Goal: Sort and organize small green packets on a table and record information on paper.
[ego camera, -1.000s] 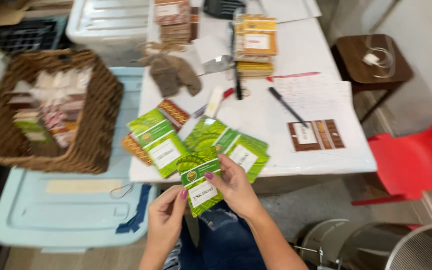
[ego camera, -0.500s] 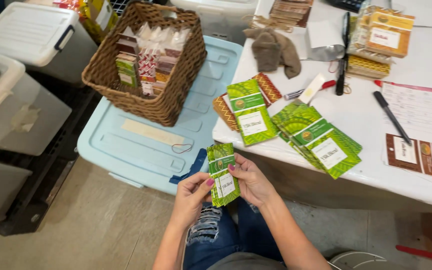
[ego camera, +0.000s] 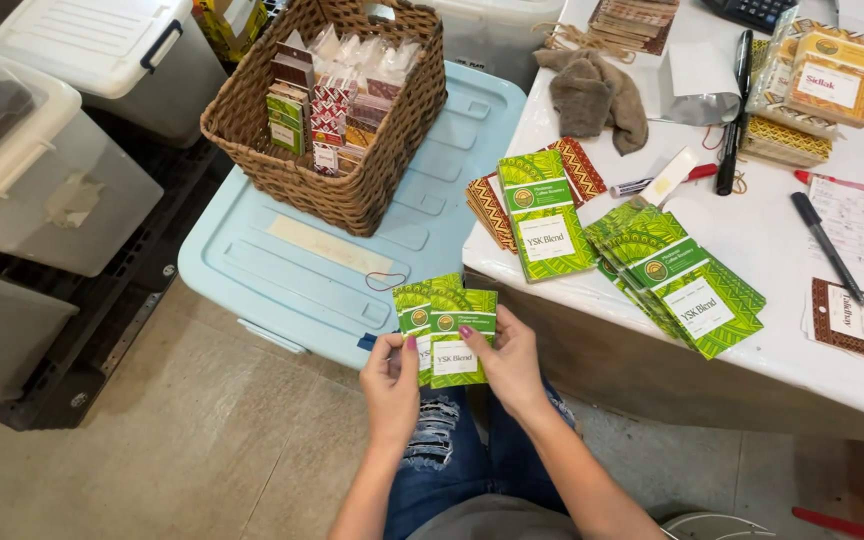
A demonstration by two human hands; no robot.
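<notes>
1. Green packets [ego camera: 446, 328] are sitting fanned over my lap; I'm gripping them with left hand [ego camera: 392, 380] and right hand [ego camera: 509, 362], fingers closed on their edges.
2. Just beyond, the pale blue bin lid [ego camera: 302, 270] is carrying a wicker basket [ego camera: 372, 170].
3. Right, more green packets [ego camera: 687, 285] are lying on the white table [ego camera: 782, 250].

A white counter [ego camera: 772, 250] is seen on the right. Two piles of green packets [ego camera: 542, 215] [ego camera: 687, 290] are laid on it near the front edge. Brown patterned packets [ego camera: 487, 205] are tucked under the left pile. A grey-brown cloth [ego camera: 592, 95] is laid further back, with a folded silver bag [ego camera: 697, 85] beside it. Two black pens [ego camera: 734, 110] [ego camera: 825, 245] and a red and white marker [ego camera: 664, 178] are placed on the counter too. Yellow packets [ego camera: 822, 85] are stacked at the back. Brown cards [ego camera: 857, 320] are laid at the right edge. A pale blue box lid [ego camera: 282, 270] is seen on the left, and a woven basket [ego camera: 337, 195] is set on it.
</notes>
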